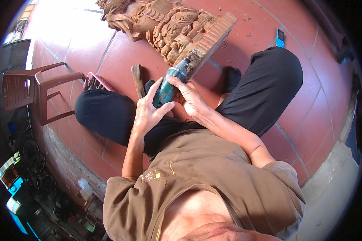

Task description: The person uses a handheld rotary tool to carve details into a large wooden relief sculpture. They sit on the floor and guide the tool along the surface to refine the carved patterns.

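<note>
Both my hands are wrapped around a green rotary grinder [165, 93] with a grey collar. My left hand [147, 112] grips its rear body from the left, thumb and forefinger on either side. From the right, my right hand [191, 96] clasps it nearer the collar, its thumb on top. The tool's nose points up and away, at the near end of a brown wood carving [177, 34]. That carving lies on its side, dense with rounded figures and coin-like discs, with a ribbed base [219, 38]. I cannot tell whether the bit touches the wood.
A wooden mallet-like piece [138, 80] is beside my left knee, near a pink basket [100, 81] holding dark tools. A brown plastic chair [48, 90] stands at the left. Beyond my right knee lies a blue phone [280, 38]. Wood chips [247, 17] dot the red tiles.
</note>
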`<state>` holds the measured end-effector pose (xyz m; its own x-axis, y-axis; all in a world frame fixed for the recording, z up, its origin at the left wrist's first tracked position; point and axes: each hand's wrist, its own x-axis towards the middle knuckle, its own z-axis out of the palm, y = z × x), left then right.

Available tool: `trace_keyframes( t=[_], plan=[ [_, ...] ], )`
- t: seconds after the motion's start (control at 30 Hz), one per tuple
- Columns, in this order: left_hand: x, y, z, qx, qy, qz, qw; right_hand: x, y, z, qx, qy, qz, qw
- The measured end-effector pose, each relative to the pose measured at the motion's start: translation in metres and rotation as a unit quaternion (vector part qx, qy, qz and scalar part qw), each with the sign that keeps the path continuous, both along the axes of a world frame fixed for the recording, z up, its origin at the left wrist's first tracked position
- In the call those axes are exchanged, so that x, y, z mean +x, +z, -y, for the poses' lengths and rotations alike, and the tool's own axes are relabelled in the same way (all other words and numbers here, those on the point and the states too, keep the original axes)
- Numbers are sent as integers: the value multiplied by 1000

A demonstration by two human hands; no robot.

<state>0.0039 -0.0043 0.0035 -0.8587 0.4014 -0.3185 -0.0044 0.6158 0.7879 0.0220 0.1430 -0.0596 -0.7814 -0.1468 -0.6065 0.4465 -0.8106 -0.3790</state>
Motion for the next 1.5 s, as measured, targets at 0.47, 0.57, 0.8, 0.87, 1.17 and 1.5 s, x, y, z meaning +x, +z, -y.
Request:
trace_keyframes(
  t=[0.47, 0.57, 0.8, 0.87, 1.17, 1.5],
  plan=[
    [-10, 8, -13, -12, -62, 16, 998, 10, 2, -10, 30, -37, 6, 999],
    [-8, -2, -13, -9, -70, -21, 997, 11, 4, -13, 32, -34, 4, 999],
    [-6, -3, -17, -10, -66, -25, 997, 13, -4, -15, 31, -36, -12, 999],
    [-7, -7, -16, -3, -75, -57, 996, 13, -4, -15, 23, -36, -23, 999],
    [-6, -4, -17, -10, -74, -53, 996, 12, -3, -15, 40, -30, -19, 999],
    [-5, -2, -15, -10, -48, -50, 998, 7, -1, -14, 28, -21, -14, 999]
  ],
)
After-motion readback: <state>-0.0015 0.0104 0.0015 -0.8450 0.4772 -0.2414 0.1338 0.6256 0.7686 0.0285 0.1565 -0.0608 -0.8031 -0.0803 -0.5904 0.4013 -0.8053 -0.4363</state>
